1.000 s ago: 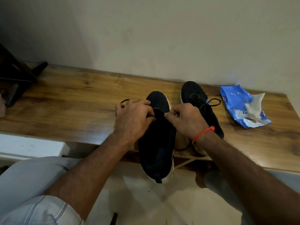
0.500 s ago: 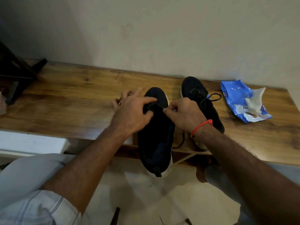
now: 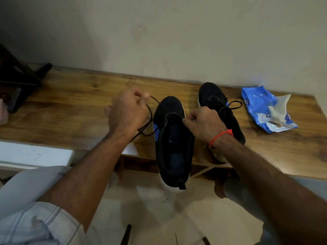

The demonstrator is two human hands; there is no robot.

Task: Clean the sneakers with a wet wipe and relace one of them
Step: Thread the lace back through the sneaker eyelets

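Wood-grain worktop (image 3: 70, 106) runs along a plain wall (image 3: 177, 32) and carries all task items. A dark stand (image 3: 16, 82) sits at its far left end.

Near sneaker (image 3: 172, 144): black with a blue side panel and white sole, toe toward the wall, heel overhanging the worktop's front edge. Its eyelets are mostly unlaced.

Far sneaker (image 3: 221, 110): black, laced and tied, just right of the first, partly hidden by the right wrist.

Wipe pack (image 3: 265, 110): blue, lying flat near the worktop's right end, with a white wipe protruding from its opening.

Left hand (image 3: 127, 112): raised left of the near sneaker's toe, grip closed on the lace (image 3: 150, 112), which runs from the fingers to the front eyelets and loops down past the wrist.

Right hand (image 3: 203, 123): grip pinches the lace at the near sneaker's front eyelet. A red thread (image 3: 220, 136) circles the wrist.
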